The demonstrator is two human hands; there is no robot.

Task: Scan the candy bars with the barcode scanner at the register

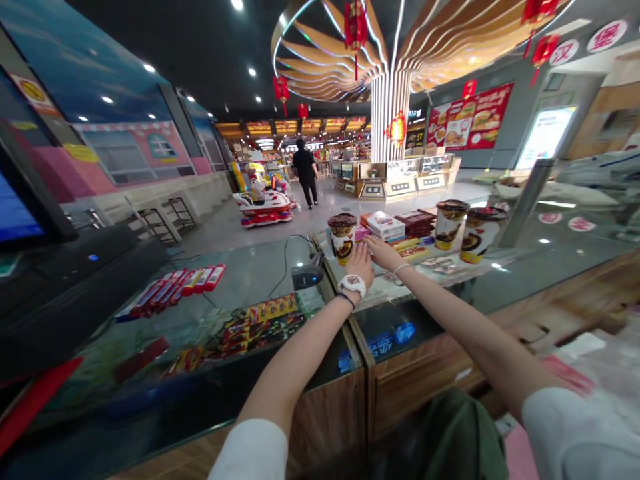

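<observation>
Both my hands reach forward over the glass counter and nearly meet. My left hand (361, 260), with a white watch (353, 285) on its wrist, lies beside a lidded paper cup (343, 241), fingers stretched forward. Whether they touch the cup is not clear. My right hand (384, 253), wearing a thin bracelet, extends its fingers toward the left hand, close to a pink packet (361, 232). Behind it sit a white box (386, 227), dark red packets (418, 223) and yellow packets (414, 252). No held thing shows in either hand.
Two more cups (450, 227) stand to the right. A scanner (307, 275) with a cable sits left of my hands. Candy packs (193, 283) lie on the left counter, near a monitor (25, 193). A person in black (305, 167) stands beyond, near a kiddie ride (263, 203).
</observation>
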